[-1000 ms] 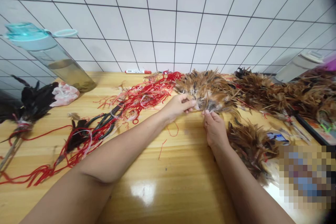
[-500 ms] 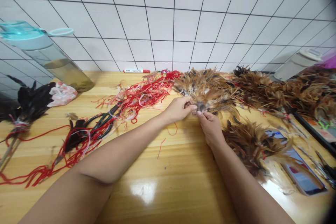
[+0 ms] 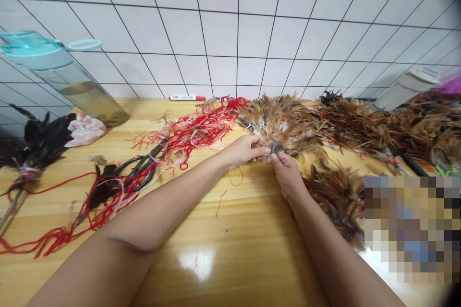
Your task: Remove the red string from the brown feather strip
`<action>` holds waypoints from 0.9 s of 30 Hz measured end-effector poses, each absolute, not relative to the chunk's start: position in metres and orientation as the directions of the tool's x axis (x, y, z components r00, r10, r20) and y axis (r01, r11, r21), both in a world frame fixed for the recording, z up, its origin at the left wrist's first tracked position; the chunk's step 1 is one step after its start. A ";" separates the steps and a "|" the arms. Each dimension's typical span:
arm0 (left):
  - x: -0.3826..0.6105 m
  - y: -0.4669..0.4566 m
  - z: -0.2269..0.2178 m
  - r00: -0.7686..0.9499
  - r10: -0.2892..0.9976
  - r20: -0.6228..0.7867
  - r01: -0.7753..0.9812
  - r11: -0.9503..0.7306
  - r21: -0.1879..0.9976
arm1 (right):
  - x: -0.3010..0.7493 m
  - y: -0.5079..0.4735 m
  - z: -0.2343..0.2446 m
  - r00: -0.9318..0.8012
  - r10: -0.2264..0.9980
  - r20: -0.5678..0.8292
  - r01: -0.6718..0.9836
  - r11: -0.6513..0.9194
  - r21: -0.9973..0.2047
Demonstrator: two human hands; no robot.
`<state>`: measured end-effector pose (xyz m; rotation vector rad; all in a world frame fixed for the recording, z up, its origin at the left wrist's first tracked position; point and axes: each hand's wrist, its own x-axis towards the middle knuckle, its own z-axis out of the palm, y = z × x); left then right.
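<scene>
Both my hands meet at the base of a fan of brown feathers point(image 3: 288, 122) lying on the wooden table point(image 3: 230, 230). My left hand point(image 3: 245, 149) pinches the quill ends of this bunch with fingers closed. My right hand point(image 3: 286, 172) pinches the same spot from the near side, thumb and fingertips pressed together. A second tuft of brown feathers point(image 3: 336, 196) lies just right of my right wrist.
A tangle of red string point(image 3: 190, 134) with black scissors point(image 3: 142, 168) lies to the left. Black feathers point(image 3: 43, 141) and a clear bottle with a teal lid point(image 3: 61, 76) sit at the far left. More brown feathers point(image 3: 396, 127) stretch right. A red marker point(image 3: 187, 98) lies by the tiled wall.
My hands have drawn slightly closer together and toward me along the feather bunch's base. The rest of the table is unchanged.
</scene>
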<state>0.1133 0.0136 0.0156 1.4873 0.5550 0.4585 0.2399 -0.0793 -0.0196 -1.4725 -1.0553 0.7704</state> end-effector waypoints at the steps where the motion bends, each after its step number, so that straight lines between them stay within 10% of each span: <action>1: 0.113 0.014 0.016 0.808 0.584 -0.074 0.049 0.058 0.997 | 0.240 -0.079 -0.020 0.373 0.922 0.101 0.220 0.018 -0.975; 19: 0.109 0.016 0.009 0.890 0.447 -0.083 -0.066 0.306 0.950 | 0.235 -0.083 -0.016 0.250 0.933 0.257 0.507 0.100 -0.856; 27: 0.113 0.019 0.005 0.794 0.603 -0.074 -0.182 0.353 0.918 | 0.231 -0.085 -0.011 0.300 0.919 0.257 0.410 0.119 -0.904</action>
